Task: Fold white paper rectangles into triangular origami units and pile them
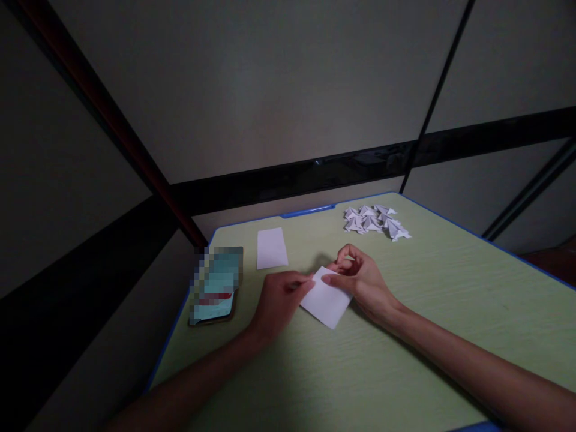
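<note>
A white sheet of paper [327, 305] is held between my two hands, turned so that one corner points toward me. My left hand [279, 300] pinches its left edge between thumb and fingers. On the other side, my right hand [366, 285] grips the paper near its far corner, thumb on top and fingers curled behind. Some of the right fingertips are hidden behind the sheet. Both hands are just over the table or resting on it; I cannot tell which.
The light green table [450, 288] has a blue rim. Another white sheet [272, 248] lies beyond my left hand. A phone [216, 287], its screen partly blurred, lies at the left edge. Several folded paper figures [372, 221] sit at the back right. Cabinet panels [279, 90] rise behind.
</note>
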Motion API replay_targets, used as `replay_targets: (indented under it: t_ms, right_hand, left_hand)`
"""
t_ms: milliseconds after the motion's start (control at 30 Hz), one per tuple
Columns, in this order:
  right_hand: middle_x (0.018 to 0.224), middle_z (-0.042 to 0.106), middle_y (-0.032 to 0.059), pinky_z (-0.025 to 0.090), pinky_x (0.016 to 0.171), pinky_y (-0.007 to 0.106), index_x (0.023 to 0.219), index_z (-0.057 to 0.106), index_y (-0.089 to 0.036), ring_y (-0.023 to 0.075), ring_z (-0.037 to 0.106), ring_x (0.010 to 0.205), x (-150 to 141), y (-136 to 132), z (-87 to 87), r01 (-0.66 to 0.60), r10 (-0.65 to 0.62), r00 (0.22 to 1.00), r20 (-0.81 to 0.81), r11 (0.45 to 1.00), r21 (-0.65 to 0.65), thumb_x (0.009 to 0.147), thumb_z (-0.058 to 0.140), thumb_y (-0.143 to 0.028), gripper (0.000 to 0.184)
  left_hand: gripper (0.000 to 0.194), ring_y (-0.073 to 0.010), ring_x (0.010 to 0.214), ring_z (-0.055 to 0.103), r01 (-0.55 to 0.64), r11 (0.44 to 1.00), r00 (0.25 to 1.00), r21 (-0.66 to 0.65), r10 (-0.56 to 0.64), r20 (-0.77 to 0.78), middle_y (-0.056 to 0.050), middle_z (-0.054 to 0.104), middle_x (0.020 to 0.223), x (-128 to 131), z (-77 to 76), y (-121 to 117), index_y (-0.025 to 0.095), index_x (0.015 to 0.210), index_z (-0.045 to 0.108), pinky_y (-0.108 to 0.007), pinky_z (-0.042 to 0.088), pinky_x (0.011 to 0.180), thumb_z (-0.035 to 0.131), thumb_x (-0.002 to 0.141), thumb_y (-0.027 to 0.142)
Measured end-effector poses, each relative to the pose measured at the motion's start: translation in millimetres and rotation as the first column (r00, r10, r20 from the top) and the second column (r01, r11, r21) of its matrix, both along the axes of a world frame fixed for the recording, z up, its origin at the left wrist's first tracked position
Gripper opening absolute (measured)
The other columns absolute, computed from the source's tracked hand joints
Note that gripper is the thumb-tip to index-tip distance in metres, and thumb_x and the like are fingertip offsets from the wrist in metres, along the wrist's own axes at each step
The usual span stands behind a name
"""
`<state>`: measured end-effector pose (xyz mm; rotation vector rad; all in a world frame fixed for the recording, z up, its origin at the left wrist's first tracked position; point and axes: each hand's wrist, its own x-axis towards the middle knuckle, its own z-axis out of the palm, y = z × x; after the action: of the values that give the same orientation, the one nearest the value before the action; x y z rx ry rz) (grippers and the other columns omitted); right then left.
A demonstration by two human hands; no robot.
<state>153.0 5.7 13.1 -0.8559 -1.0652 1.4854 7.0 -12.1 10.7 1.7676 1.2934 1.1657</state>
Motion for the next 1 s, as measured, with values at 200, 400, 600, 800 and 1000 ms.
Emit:
replay_targets:
  t_ms: [200,400,600,800,1000]
  right_hand:
    - [0.054,0.059,-0.0043,0.037,0.040,0.018,0.074,0.039,-0.019,0.0085,0.051,0.044,0.5,-3.4,4.4,-0.044,0.043,0.993,0.106,0.999,0.012,0.047,0.065,-0.009,0.039]
    - [0.056,0.059,-0.0050,0.039,0.039,0.018,0.081,0.039,-0.020,0.0085,0.051,0.043,-0.5,-4.6,5.0,-0.073,0.063,0.981,0.182,0.996,0.049,0.049,0.065,-0.009,0.043]
    - [0.052,0.058,-0.0060,0.038,0.035,0.020,0.087,0.037,-0.021,0.0106,0.051,0.037,-0.9,-2.5,2.4,-0.017,0.015,0.994,0.110,1.000,0.015,0.051,0.066,-0.016,0.047]
    - [0.050,0.057,-0.0077,0.037,0.042,0.020,0.084,0.040,-0.020,0.0085,0.050,0.040,3.4,3.6,4.3,0.073,-0.073,0.997,0.013,0.997,-0.009,0.047,0.069,-0.014,0.047]
    - [0.049,0.057,-0.0081,0.039,0.051,0.023,0.077,0.043,-0.019,0.0080,0.050,0.045,6.9,9.6,4.8,0.143,-0.144,0.989,-0.028,0.990,-0.013,0.044,0.071,-0.015,0.043]
  left_hand:
    - [0.011,-0.0078,0.043,0.046,0.080,0.948,0.981,-0.307,-0.020,0.193,0.002,0.054,0.046,-0.8,6.9,2.3,0.012,0.050,0.057,-0.018,0.033,0.042,0.061,0.058,0.019]
    - [0.019,-0.0068,0.043,0.043,0.135,0.938,0.983,-0.318,-0.088,0.159,0.003,0.048,0.045,1.1,1.3,-1.7,0.013,0.047,0.050,-0.018,0.028,0.043,0.057,0.061,0.023]
    - [0.024,-0.0061,0.042,0.040,0.067,0.950,0.966,-0.304,0.014,0.257,0.004,0.046,0.043,2.2,-0.8,-1.1,0.014,0.045,0.045,-0.018,0.029,0.044,0.058,0.061,0.026]
    - [0.024,-0.0071,0.044,0.043,0.059,0.939,0.938,-0.339,0.064,0.342,0.003,0.049,0.044,0.8,-0.2,0.3,0.013,0.046,0.046,-0.020,0.033,0.046,0.059,0.060,0.028]
    - [0.024,-0.0075,0.044,0.044,0.062,0.929,0.926,-0.366,0.083,0.369,0.003,0.049,0.044,-0.1,-2.3,1.9,0.013,0.046,0.047,-0.020,0.034,0.047,0.061,0.058,0.028]
